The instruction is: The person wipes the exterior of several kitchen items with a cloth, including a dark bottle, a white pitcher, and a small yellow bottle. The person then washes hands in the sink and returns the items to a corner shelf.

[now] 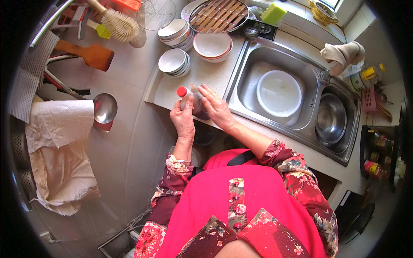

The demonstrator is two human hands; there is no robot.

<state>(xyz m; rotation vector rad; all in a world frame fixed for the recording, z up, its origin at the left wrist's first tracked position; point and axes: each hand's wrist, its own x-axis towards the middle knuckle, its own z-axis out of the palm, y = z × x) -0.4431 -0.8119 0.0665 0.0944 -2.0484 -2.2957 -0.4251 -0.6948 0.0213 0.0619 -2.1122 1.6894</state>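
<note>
Near the counter's front edge, my left hand (183, 116) grips the neck of a bottle (200, 111) with a red cap (181, 91). My right hand (216, 108) lies against the bottle's side with its fingers stretched, and a bit of pale cloth or a similar thing shows by the fingertips; what it is I cannot tell. The bottle's body is partly hidden by both hands. Behind the hands stand stacked white bowls (172, 60). To their right, a white basin (279, 93) with liquid in it sits in the steel sink (248, 69).
A metal bowl (330, 117) lies in the smaller sink basin. At the back are more bowls (212, 45), a round slatted rack (219, 15) and a green sponge (273, 14). A wooden spatula (98, 56), a steel ladle (105, 108) and cloths (61, 122) hang at the left wall.
</note>
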